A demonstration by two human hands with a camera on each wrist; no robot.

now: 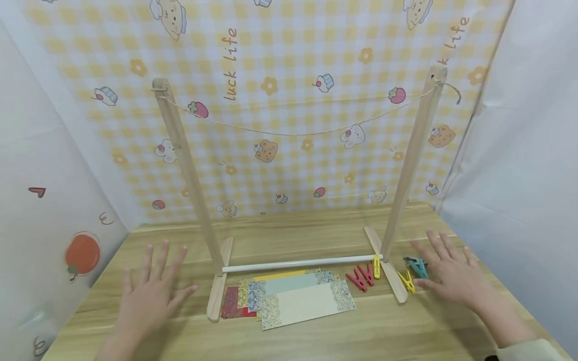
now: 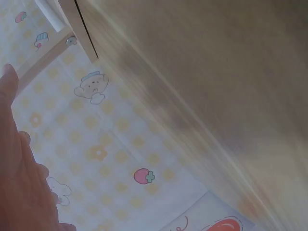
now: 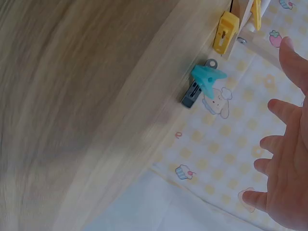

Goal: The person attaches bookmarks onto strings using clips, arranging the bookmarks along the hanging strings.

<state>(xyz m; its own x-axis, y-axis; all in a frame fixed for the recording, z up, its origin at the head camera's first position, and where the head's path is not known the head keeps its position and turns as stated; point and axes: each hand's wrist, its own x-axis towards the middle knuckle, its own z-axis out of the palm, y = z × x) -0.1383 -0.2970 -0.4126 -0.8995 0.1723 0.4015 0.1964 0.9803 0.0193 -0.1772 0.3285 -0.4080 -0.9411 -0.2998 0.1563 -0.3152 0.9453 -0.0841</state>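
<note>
My left hand is spread flat, fingers straight, over the table left of a wooden frame, holding nothing. On the other side my right hand is spread too, nearest to a teal clothespin with a dark one beside it and a yellow clothespin. Two red clothespins and another yellow clothespin lie by the frame's right foot. Between the feet a fanned stack of patterned paper cards rests on the table. A thin string sags between the two posts, with nothing hanging from it.
The wooden frame has a left post, a right post and a white rod low between its feet. Behind stands a yellow checked cloth. White cloths flank the wooden table.
</note>
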